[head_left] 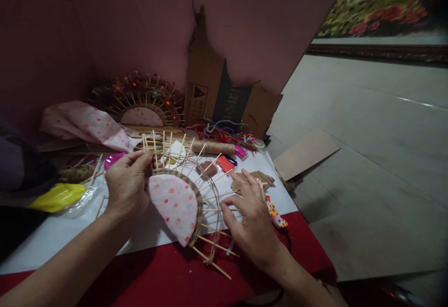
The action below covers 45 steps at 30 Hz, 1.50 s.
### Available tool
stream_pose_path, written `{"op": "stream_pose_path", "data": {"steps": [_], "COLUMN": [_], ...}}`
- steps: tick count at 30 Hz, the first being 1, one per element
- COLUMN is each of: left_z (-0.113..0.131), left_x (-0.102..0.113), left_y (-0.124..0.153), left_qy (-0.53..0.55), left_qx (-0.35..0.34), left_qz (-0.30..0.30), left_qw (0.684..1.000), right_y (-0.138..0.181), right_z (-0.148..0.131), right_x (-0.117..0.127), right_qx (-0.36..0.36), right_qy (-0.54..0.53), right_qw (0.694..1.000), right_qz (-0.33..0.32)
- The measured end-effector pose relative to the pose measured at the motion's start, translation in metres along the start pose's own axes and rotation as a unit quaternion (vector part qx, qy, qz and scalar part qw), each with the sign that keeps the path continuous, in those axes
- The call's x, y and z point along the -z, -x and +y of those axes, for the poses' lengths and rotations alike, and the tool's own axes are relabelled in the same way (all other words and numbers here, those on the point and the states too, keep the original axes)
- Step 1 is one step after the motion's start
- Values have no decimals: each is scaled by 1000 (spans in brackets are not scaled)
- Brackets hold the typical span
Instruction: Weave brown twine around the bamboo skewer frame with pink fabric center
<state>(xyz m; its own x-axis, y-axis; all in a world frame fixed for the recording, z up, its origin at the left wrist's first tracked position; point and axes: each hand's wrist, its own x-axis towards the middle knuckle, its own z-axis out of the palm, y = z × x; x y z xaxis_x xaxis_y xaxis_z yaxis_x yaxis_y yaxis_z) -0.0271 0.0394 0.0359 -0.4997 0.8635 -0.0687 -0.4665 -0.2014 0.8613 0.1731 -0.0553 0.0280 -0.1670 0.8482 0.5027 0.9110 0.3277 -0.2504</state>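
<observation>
A half-round panel (173, 204) covered in pale cloth with small red flowers is tilted over the table edge. Wooden sticks (210, 184) fan out from its curved rim, which is wrapped in brown twine. My left hand (129, 183) is closed on the panel's upper left end, thumb and fingers pinching at the sticks. A looser strand of twine (217, 223) arcs across the sticks, outside the rim. At the right side, my right hand (250, 216) has its thumb and forefinger together at this strand, the other fingers stretched over the stick tips.
Behind lie a twine roll (214, 147), colourful pipe cleaners (224, 132), brown and red clay packets (224, 163) and a yellow packet (58, 197). A finished-looking flowered fan (142, 115) leans on the wall beside torn cardboard (206, 83). The red-covered table (311, 246) ends at the right.
</observation>
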Motion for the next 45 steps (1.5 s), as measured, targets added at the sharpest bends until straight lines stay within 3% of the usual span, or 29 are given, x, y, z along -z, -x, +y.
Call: {"op": "stream_pose_path", "data": {"steps": [6, 20, 29, 36, 41, 45], "left_z": [2, 2, 1, 4, 3, 1], "left_x": [-1, -1, 2, 1, 2, 3], "left_y": [2, 3, 4, 7, 7, 7], "left_qy": [-2, -3, 0, 0, 5, 6], "left_qx": [10, 21, 30, 43, 43, 39], "left_qz": [-1, 0, -32, -33, -51, -67], "left_qw": [1000, 1000, 999, 999, 998, 997], "right_y": [-4, -11, -22, -23, -33, -49], "right_z": [-2, -6, -3, -6, -9, -11], "right_x": [-4, -1, -6, -5, 4, 8], "right_qx": [-6, -5, -1, -9, 7, 58], "right_qy": [23, 30, 4, 16, 30, 19], "right_qw": [1000, 996, 1000, 999, 993, 995], "right_qz": [-9, 89, 17, 44, 112, 74]}}
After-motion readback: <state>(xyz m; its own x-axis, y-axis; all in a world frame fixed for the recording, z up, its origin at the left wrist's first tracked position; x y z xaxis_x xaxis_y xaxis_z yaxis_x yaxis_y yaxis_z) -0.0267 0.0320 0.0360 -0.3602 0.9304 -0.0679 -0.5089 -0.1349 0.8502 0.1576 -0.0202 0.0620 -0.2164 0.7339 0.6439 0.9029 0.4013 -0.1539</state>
